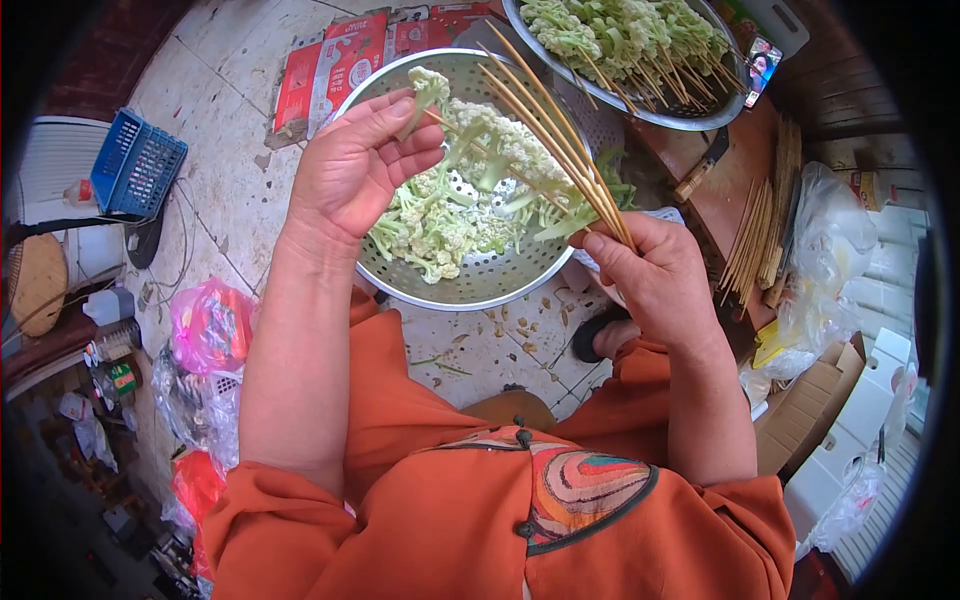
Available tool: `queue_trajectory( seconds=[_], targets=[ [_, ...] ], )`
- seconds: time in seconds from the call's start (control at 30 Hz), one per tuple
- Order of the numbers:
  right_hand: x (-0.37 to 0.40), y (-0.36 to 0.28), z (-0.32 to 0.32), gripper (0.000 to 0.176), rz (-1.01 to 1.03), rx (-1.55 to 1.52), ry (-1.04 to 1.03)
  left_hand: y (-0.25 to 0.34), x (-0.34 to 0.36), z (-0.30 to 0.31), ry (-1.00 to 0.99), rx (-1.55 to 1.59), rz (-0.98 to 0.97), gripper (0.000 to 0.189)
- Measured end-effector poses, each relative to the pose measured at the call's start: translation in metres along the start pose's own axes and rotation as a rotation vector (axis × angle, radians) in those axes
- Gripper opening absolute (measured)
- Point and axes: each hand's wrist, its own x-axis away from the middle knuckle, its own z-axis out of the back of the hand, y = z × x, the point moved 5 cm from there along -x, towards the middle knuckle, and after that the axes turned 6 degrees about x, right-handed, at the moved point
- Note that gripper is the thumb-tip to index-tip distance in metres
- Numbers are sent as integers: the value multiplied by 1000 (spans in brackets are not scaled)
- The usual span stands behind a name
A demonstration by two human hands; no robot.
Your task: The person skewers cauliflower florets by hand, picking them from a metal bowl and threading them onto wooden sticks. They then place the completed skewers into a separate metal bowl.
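Note:
My left hand pinches a cauliflower floret between thumb and fingers, at the tip of a skewer that carries several more florets. A bundle of bare bamboo skewers fans upward from my right hand, which is closed round their lower ends and the loaded skewer's end. Beneath both hands is a metal colander with loose cauliflower pieces inside. Some of its contents are hidden behind my hands and the skewers.
At the upper right, a second metal basin holds many skewered florets, with a phone at its rim. A knife and loose skewers lie on the wooden surface to the right. A blue basket stands left; plastic bags lie below it.

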Motion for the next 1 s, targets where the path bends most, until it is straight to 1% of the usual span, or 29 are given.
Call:
queue_trajectory(
  seconds=[0.07,0.13,0.23,0.33,0.4,0.47,0.63,0.7,0.83,0.93,1.0],
  targets=[
    [1,2,0,15,-4,-23,26,0,0,0,7,-25,8,26],
    [2,-1,-1,15,35,-2,50,-2,1,-1,12,-51,16,26],
    [3,-1,-1,15,45,6,44,-6,1,-2,32,-94,26,26],
    [4,3,-2,14,-7,-52,33,-11,1,-1,43,-86,50,25],
    [4,3,-2,14,3,-39,28,-16,2,-1,41,-113,92,24],
    [3,1,-3,14,12,-26,24,-20,2,-6,35,-90,92,24],
    [2,4,-5,14,-56,-101,22,-22,2,-9,12,-87,84,25],
    [2,5,-6,14,-56,-103,28,-24,4,-11,40,-104,72,26],
    [1,9,-6,14,-45,-54,40,-27,5,-15,23,-105,70,25],
    [0,15,-8,14,-85,-98,25,-28,6,-17,39,-116,64,23],
    [-1,15,-9,14,-79,-89,25,-29,6,-18,85,-139,62,22]
  ],
)
